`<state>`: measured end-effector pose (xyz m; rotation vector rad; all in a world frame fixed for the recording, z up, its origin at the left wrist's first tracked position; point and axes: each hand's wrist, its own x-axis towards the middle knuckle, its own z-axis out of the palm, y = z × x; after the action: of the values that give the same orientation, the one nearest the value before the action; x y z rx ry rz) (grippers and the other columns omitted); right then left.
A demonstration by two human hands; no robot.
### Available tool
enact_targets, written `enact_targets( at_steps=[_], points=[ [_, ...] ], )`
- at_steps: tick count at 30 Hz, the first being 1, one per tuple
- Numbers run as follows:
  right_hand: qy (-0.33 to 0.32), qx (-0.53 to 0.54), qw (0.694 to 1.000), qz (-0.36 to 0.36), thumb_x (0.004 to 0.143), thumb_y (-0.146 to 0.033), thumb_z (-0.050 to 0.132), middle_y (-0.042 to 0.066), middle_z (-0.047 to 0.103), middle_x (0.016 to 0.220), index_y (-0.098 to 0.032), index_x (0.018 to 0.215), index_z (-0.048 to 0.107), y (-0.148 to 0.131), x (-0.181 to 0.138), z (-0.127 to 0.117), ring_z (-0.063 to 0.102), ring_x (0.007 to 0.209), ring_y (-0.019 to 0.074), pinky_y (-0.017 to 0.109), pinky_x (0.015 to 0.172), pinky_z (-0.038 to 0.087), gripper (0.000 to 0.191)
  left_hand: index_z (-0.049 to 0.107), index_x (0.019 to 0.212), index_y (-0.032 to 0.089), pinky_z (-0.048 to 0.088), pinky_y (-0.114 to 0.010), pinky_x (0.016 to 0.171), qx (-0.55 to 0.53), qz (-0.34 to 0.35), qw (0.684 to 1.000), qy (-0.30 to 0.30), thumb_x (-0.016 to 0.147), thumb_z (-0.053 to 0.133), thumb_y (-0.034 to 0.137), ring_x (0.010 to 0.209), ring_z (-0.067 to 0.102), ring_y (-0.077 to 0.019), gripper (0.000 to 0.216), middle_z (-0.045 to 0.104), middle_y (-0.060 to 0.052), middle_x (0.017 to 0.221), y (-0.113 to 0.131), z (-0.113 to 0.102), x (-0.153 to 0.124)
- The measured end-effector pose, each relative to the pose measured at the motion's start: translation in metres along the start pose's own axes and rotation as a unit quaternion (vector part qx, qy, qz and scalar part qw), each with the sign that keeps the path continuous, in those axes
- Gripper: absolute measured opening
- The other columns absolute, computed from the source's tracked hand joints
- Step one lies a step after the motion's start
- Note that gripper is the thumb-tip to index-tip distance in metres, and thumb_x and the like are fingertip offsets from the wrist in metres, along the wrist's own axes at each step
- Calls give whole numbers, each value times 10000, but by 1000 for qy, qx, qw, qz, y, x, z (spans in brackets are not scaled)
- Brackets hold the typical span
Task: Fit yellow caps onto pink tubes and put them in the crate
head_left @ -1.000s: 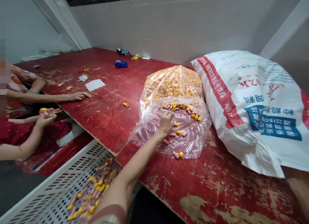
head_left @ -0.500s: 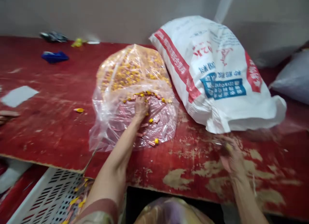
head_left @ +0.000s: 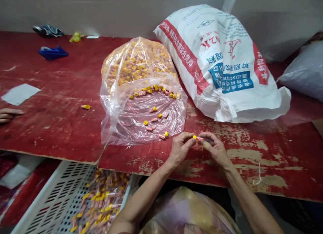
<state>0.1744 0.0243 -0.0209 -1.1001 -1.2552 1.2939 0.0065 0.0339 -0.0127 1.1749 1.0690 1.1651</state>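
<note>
My left hand point(head_left: 179, 148) and my right hand point(head_left: 214, 148) meet above the worn red table point(head_left: 63, 102), just in front of a clear plastic bag point(head_left: 141, 92). Together their fingertips pinch one small piece point(head_left: 197, 138): the left holds its yellow cap end, the right its pink end. The bag lies open toward me, full of the same yellow and pink pieces point(head_left: 137, 67), with a few loose ones point(head_left: 153, 119) scattered near its mouth.
A big white woven sack point(head_left: 222, 65) leans beside the bag. A white perforated crate point(head_left: 50, 200) at lower left holds several pieces in plastic. Another person's fingers point(head_left: 8, 114) rest at the left edge. Blue object point(head_left: 52, 53), paper sheet point(head_left: 19, 93), one stray piece point(head_left: 85, 106).
My left hand has come out of the bag toward me. My right hand has moved in from the right, and both now pinch one piece. The view has swung right and down.
</note>
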Motion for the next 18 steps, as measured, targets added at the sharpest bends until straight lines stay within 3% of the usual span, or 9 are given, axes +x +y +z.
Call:
enact_targets(
  at_steps=[4, 7, 10, 12, 13, 14, 16, 17, 18],
  points=[
    [33, -78, 994, -71, 861, -339, 596, 61, 571, 1027, -195, 1061, 565, 7, -10, 20, 599, 910, 154, 270, 799, 522, 248, 700, 1041, 196, 477, -285, 818, 37, 39, 997, 63, 866, 551, 327, 865, 609, -155, 264, 658, -61, 934, 2, 11, -20],
    [80, -157, 972, -155, 895, -293, 536, 78, 529, 1040, -192, 1080, 544, 10, -16, 40, 567, 954, 162, 283, 803, 512, 211, 700, 1014, 193, 473, -282, 839, 26, 42, 993, 103, 848, 575, 317, 894, 606, -155, 242, 648, -61, 949, 1, 15, -29],
    [31, -227, 949, -216, 917, -257, 478, 96, 520, 1096, -192, 1153, 516, 3, -20, 54, 525, 1046, 182, 324, 880, 477, 248, 696, 907, 178, 489, -267, 784, -36, -4, 992, 122, 763, 669, 323, 805, 613, -143, 206, 648, -34, 859, 4, 3, -31],
    [-38, -253, 938, -235, 927, -264, 446, 103, 507, 1161, -192, 1203, 509, -4, -20, 48, 536, 1027, 174, 311, 864, 479, 292, 683, 858, 168, 494, -260, 741, -52, -45, 989, 133, 717, 704, 325, 741, 614, -137, 212, 651, -22, 803, 14, -21, -36],
    [-43, -263, 934, -238, 932, -272, 427, 102, 508, 1173, -192, 1198, 523, -7, -19, 38, 550, 994, 168, 298, 831, 484, 294, 679, 844, 167, 493, -256, 728, -39, -60, 987, 141, 707, 705, 330, 725, 614, -137, 215, 655, -21, 789, 20, -38, -43],
    [-7, -279, 931, -235, 930, -282, 420, 100, 525, 1155, -189, 1167, 550, -9, -15, 22, 563, 947, 164, 288, 792, 485, 285, 677, 835, 168, 491, -254, 724, -9, -71, 985, 156, 702, 702, 339, 725, 616, -141, 218, 660, -21, 785, 27, -59, -52],
    [156, -332, 904, -221, 913, -302, 415, 95, 582, 1041, -169, 1036, 611, -7, 0, -24, 567, 899, 184, 304, 767, 465, 267, 678, 827, 172, 488, -256, 729, 92, -84, 970, 211, 694, 687, 375, 755, 623, -158, 243, 670, -28, 799, 37, -107, -80],
    [259, -376, 864, -212, 879, -331, 452, 97, 602, 940, -151, 973, 625, -3, 12, -52, 565, 860, 201, 323, 764, 453, 267, 682, 824, 177, 488, -260, 733, 159, -91, 953, 243, 687, 675, 399, 772, 626, -170, 262, 675, -31, 809, 39, -133, -97],
    [309, -425, 822, -218, 848, -363, 447, 114, 607, 886, -128, 927, 637, 1, 27, -81, 559, 828, 222, 346, 753, 443, 312, 686, 811, 181, 488, -268, 727, 232, -103, 927, 275, 677, 660, 423, 774, 628, -182, 278, 678, -35, 809, 38, -159, -115]
  ],
)
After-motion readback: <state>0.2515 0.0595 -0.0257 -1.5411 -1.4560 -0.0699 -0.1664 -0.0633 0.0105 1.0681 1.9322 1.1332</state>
